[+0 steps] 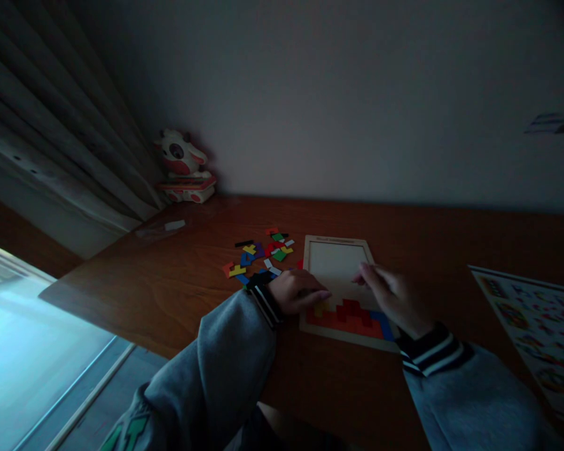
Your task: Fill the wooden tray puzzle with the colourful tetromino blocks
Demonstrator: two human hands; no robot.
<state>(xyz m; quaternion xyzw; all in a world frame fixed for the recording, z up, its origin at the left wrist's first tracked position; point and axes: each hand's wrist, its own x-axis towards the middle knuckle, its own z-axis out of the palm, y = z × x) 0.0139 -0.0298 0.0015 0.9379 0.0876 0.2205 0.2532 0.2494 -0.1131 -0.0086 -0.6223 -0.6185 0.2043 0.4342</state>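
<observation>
- Both hands are over the wooden puzzle tray [337, 241], which lies on the desk [178, 282] near its front edge, a little right of the middle.
- Our left hand [297, 292] rests flat on the left rim of the tray, fingers stretched toward the inside and lying together, not gripping anything we can see. It seems to press on a yellow piece [320, 308] at the left end of the filled rows, but the light is poor and we cannot be sure.
- Our right hand [391, 293] is over the right part of the tray, fingers half curled. We cannot tell if a piece is between the fingertips.
- Red pieces [352, 316] fill the near part of the tray, with a blue piece [384, 326] at the near right corner. The far part is bare.
- Loose coloured pieces [261, 254] lie in a heap just left of the tray, toward the far edge of the desk.
- We judge that the step goes well if one hand holds the tray steady while the other lowers a piece flat and slides it against its neighbours, without lifting them.
- A printed pattern sheet [536, 326] lies at the right edge; a toy cow [184, 166] stands at the far left corner, beside the curtain [51, 125].
</observation>
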